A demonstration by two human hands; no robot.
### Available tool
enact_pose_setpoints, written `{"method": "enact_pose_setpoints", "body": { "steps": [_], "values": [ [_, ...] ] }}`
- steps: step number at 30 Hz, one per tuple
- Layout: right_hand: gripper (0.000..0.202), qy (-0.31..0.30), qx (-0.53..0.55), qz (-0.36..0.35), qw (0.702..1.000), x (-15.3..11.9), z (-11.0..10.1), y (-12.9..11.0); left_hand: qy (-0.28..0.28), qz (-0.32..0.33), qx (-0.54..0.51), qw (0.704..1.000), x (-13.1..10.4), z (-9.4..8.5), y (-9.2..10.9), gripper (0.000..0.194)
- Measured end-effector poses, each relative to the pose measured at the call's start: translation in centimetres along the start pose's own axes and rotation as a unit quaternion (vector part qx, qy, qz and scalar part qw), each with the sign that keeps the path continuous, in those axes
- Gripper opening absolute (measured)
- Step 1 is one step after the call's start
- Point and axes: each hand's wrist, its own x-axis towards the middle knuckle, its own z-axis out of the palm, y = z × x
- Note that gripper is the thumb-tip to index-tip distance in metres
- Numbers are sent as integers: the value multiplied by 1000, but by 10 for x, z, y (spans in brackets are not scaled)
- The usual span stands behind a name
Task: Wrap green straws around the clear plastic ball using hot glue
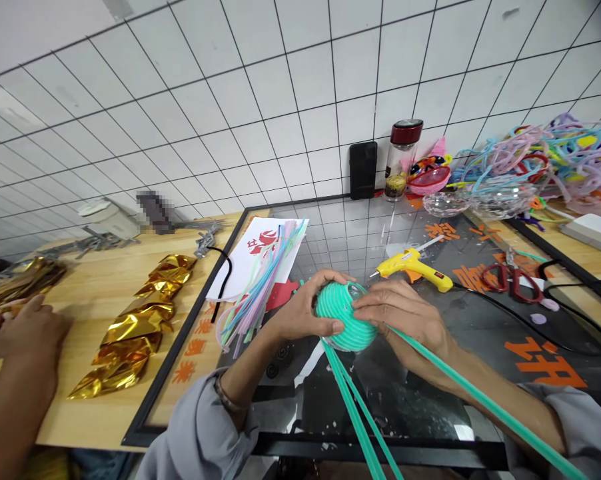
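A rounded object wrapped in green pipe cleaner is held above the dark glass panel. Some of its clear surface shows at the top and lower edge. My left hand grips its left side, thumb across the front. The fingers of my right hand press together on its right side, where a green strand runs out to the lower right. More green strands hang from beneath the object toward the bottom edge. What exactly the right fingertips pinch is partly hidden.
Beyond my right hand lie a yellow glue gun and red scissors. Loose pipe cleaners rest on white paper. A bottle and phone stand by the wall. Another person's hand is left, near gold foil.
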Motion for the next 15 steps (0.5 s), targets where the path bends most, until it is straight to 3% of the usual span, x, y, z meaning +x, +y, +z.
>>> {"method": "enact_pose_setpoints", "body": {
  "steps": [15],
  "values": [
    [17, 8, -8, -9, 1000, -5, 5, 2, -7, 25, -13, 1000, -1, -2, -5, 59]
  ]
}}
